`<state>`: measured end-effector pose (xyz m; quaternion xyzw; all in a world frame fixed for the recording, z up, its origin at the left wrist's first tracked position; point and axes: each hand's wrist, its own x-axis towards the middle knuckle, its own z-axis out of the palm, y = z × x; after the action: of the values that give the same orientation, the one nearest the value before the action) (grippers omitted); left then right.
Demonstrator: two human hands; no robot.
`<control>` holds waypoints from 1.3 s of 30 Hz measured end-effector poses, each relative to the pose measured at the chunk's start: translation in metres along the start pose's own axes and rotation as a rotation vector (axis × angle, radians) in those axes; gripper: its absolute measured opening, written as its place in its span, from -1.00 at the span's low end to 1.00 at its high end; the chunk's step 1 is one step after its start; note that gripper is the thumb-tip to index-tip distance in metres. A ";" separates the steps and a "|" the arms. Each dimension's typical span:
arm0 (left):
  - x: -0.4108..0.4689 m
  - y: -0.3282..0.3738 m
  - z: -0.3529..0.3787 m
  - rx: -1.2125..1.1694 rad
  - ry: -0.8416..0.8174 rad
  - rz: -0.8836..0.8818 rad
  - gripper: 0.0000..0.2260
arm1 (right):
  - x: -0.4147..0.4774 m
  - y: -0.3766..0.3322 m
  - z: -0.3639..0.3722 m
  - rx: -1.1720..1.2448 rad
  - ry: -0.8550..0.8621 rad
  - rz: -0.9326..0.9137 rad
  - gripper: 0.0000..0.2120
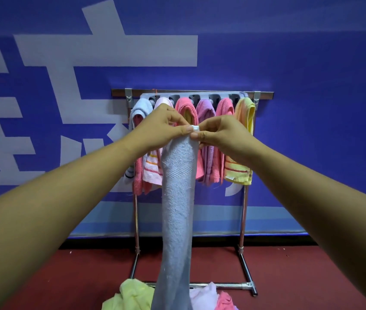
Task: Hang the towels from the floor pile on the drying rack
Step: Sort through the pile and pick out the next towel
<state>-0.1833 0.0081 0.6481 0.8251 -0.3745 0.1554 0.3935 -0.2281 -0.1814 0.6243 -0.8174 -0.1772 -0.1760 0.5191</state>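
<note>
The blue wall with white characters (pixel 289 63) fills your twelve o'clock. Before it stands the drying rack (pixel 243 220), six towels (pixel 204 121) already hung on it. Your grey-blue towel (pixel 177 209) hangs at centre, its foot reaching the floor pile (pixel 132 294) at six o'clock. Your left hand (pixel 159 128) and right hand (pixel 220 135) pinch its white loop tag (pixel 195 128).
</note>
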 end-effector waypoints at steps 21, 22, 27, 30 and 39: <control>-0.010 -0.018 0.015 -0.379 -0.074 -0.187 -0.79 | -0.010 0.017 -0.017 0.246 0.129 0.133 -0.79; -0.010 -0.017 0.017 -0.403 -0.078 -0.193 -0.83 | -0.009 0.018 -0.018 0.212 0.136 0.131 -0.79; -0.011 -0.012 0.023 -0.415 -0.039 -0.180 -0.97 | -0.004 0.017 -0.023 0.163 0.119 0.093 -0.80; -0.010 -0.014 0.026 -0.377 -0.025 -0.167 -0.94 | -0.007 0.012 -0.023 0.104 -0.057 0.108 -0.72; -0.006 -0.029 0.032 -0.426 0.019 -0.184 -0.81 | 0.000 0.005 -0.012 -0.256 -0.039 0.036 -0.83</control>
<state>-0.1670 -0.0019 0.6092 0.7525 -0.3184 0.0439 0.5749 -0.2273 -0.1940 0.6253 -0.8832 -0.1488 -0.1720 0.4101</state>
